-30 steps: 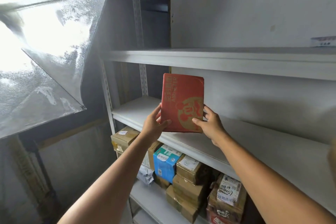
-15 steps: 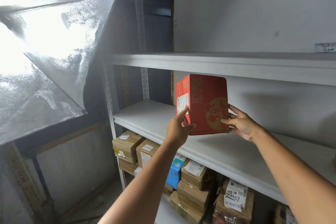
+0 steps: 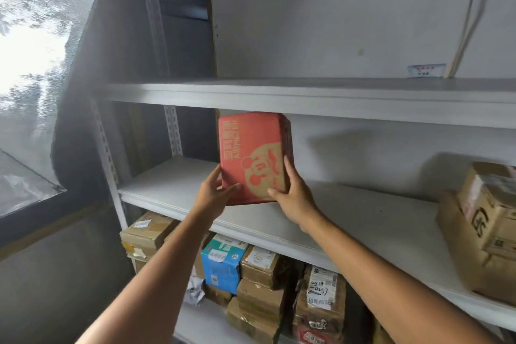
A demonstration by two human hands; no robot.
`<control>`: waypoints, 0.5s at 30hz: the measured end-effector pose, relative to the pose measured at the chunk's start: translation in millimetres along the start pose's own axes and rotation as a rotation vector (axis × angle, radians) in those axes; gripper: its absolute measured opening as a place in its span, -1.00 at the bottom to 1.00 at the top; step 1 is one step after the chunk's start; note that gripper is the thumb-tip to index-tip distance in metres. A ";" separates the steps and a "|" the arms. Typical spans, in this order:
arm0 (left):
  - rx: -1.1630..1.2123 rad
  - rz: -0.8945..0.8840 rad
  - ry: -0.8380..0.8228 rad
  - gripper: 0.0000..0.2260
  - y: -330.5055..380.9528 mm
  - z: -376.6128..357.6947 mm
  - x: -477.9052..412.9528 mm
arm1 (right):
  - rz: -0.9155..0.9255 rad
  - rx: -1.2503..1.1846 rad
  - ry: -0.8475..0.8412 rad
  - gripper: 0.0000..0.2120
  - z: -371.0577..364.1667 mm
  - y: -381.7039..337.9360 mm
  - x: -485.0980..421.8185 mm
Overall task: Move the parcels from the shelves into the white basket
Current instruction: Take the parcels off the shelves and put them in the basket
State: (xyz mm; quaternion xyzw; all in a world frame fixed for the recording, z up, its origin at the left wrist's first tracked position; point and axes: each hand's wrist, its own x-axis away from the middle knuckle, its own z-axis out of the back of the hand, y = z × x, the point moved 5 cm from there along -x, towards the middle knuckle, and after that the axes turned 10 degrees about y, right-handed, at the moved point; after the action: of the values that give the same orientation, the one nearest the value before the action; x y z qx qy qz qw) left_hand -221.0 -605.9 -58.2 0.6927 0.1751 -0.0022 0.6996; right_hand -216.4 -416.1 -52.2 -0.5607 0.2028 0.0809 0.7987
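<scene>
Two bare forearms reach up from the near edge of the scene towards a grey metal rack. On its lower shelf a blue box (image 3: 220, 262) sits wedged among brown cartons (image 3: 261, 268), all waiting their turn. Above them the left hand (image 3: 209, 197) and right hand (image 3: 296, 198) grasp a red parcel (image 3: 251, 148) between them, thumbs pressed on its printed front near the two bottom corners and fingers wrapped round its side edges. The parcel stands upright at the front of the middle shelf (image 3: 167, 187); whether its bottom edge touches the board or hangs just above it cannot be told. It looks like stiff cardboard that keeps its shape and is probably not heavy, though its smooth printed skin could slide, so a hold low on both sides, with fingers reaching under the base, seems safest for the carry. Further right on the same shelf two taped cartons (image 3: 488, 246) are stacked, well apart from the hands. The upper shelf (image 3: 307, 92) runs across behind, a bright window (image 3: 33, 64) lies far left, and the white basket is nowhere in view.
</scene>
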 end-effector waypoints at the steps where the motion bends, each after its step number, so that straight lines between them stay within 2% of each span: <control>1: -0.002 0.023 -0.027 -0.52 -3.6 2.3 -2.9 | 0.045 0.063 0.024 -0.15 -3.8 -5.7 3.8; 4: -0.030 0.057 -0.095 -0.59 -10.1 7.5 -11.4 | 0.149 0.178 0.052 -0.15 -15.3 -17.8 15.5; 9: -0.019 0.090 -0.177 -0.62 -14.8 7.1 -20.4 | 0.140 0.250 0.090 -0.16 -14.2 -24.8 22.0; 12: -0.025 0.080 -0.213 -0.59 -17.0 3.9 -21.7 | 0.076 0.256 0.091 -0.18 -8.6 -22.3 22.8; 15: 0.005 0.091 -0.260 -0.45 -14.9 -10.2 -18.0 | -0.086 0.172 0.135 -0.20 16.1 -9.7 21.6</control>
State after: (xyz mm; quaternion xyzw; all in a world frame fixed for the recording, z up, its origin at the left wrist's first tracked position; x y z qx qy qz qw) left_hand -244.0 -600.9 -67.9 0.6957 0.0513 -0.0606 0.7139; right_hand -189.6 -406.7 -48.1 -0.5026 0.2382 -0.0093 0.8310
